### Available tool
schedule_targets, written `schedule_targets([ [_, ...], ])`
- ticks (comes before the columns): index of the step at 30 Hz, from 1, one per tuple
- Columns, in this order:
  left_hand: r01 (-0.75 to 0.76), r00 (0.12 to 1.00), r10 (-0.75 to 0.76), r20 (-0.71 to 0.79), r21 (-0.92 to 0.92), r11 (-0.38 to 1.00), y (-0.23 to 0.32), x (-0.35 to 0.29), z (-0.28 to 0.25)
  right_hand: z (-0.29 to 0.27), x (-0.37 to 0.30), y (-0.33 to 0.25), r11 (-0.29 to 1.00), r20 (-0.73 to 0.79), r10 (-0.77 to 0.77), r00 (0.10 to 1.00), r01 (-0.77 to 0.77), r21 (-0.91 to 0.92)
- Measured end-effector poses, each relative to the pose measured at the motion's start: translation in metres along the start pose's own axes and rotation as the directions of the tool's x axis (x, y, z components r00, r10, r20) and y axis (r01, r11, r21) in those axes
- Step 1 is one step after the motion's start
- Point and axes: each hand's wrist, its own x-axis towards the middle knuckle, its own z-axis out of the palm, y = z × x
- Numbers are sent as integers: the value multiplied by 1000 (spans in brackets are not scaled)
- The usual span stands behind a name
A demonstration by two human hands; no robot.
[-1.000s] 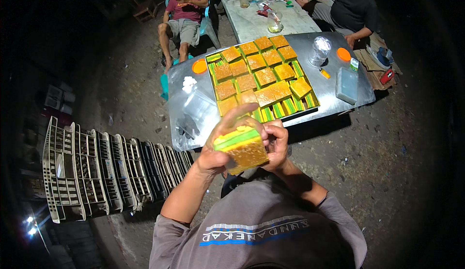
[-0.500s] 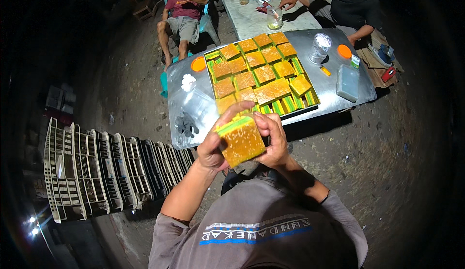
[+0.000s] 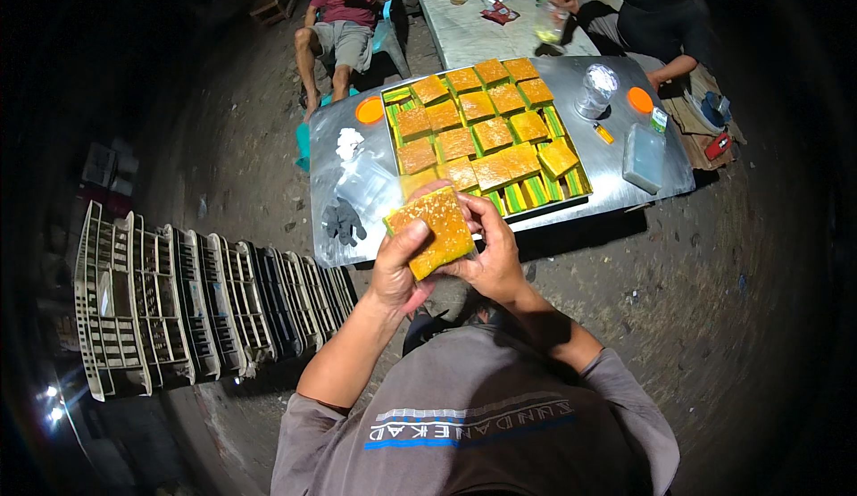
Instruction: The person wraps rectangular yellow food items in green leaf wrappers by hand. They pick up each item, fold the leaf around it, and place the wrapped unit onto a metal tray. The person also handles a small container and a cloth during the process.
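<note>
Orange-topped cake slab (image 3: 435, 230) with green-and-yellow layered edge: held above the near edge of the metal counter (image 3: 625, 179), tilted, long axis running near-left to far-right. Left hand (image 3: 399, 268) closed on its near-left side, thumb over the top. Right hand (image 3: 489, 250) closed on its right edge. Both equally close. Tray of matching slabs (image 3: 486, 134) lies just beyond.

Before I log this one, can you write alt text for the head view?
Both hands, left hand and right hand, hold up one orange square cake above a metal table that carries a tray of similar orange cakes. White plastic crates stand in a row to the left, and two people sit beyond the table.
</note>
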Motion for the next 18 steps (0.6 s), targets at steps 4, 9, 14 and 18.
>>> schedule_targets([
  [4, -93, 984, 79, -157, -79, 993, -8, -12, -15, 35, -7, 14, 935, -82, 136, 987, -101, 341],
  [9, -353, 855, 261, -449, -132, 926, -18, -29, -44, 58, -24, 10, 987, 197, 150, 969, -135, -86],
  [14, -124, 605, 170, -778, 118, 985, -43, -72, -130, 94, -8, 16, 985, 394, 171, 903, -154, -75],
  [18, 217, 691, 387, -610, 686, 695, -10, -93, -149, 131, 2, 70, 950, 505, 120, 855, 48, -308],
])
